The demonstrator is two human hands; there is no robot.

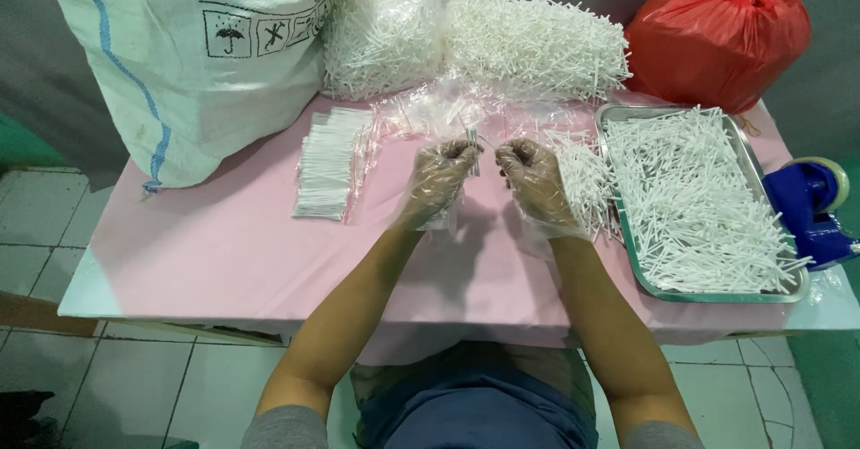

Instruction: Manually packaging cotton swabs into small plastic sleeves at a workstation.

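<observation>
- Far left corner of the pink table (pixel 224 252): big white woven sack (pixel 193 55), standing.
- Just right of it: flat clear packet of white sticks (pixel 327 167).
- Mid-table: left hand (pixel 439 180), in a thin plastic glove, pinching a small bundle of sticks (pixel 472 149).
- Beside it: gloved right hand (pixel 533 180), fingers curled shut near the same bundle; contact unclear.
- Right edge: steel tray (pixel 627 252) heaped with loose sticks.
- Far right corner: red bag (pixel 717 41).
</observation>
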